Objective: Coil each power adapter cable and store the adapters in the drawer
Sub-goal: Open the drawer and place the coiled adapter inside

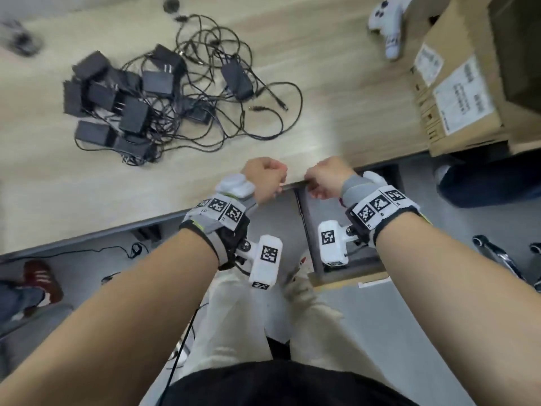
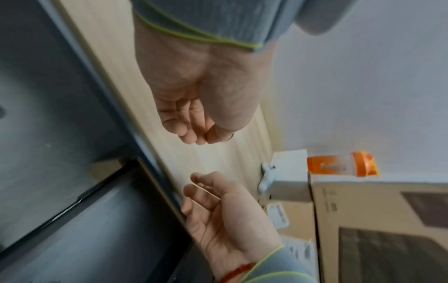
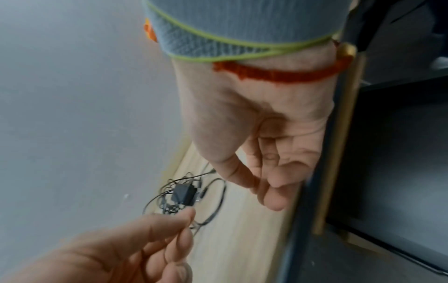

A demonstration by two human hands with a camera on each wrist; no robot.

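Both hands hover at the tabletop's [image 1: 336, 92] near edge, loosely curled, holding nothing: left hand [image 1: 265, 178], right hand [image 1: 329, 177]. Tangled adapters [image 1: 128, 104] lie toward the far-left corner.

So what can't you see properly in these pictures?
- Inside of the drawer: head view, blocked by the right hand's wrist camera.
- How many adapters: head view, piled up, cables tangled.
- Dark things at the desk's far corner: head view, too blurred.
- Box labels: too small.
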